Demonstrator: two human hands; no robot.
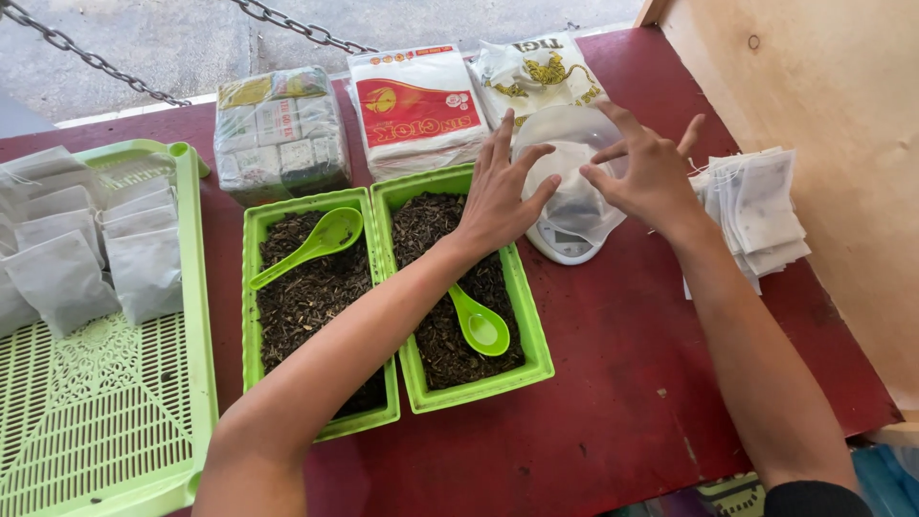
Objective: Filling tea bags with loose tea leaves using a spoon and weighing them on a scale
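Both hands were fussing with the clear plastic cover on the small white kitchen scale (571, 206) at the back of the dark red desk (613, 402).
Left hand (498, 196) and right hand (651, 172) had fingers spread open, touching it, probably not gripping; settling it flat looked like what came next, right of the green tray of loose dried leaves (464, 287).

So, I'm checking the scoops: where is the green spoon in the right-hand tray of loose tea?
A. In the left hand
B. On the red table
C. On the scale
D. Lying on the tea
D: the green spoon lies on the tea in the right-hand tray, with the left hand away at the scale.
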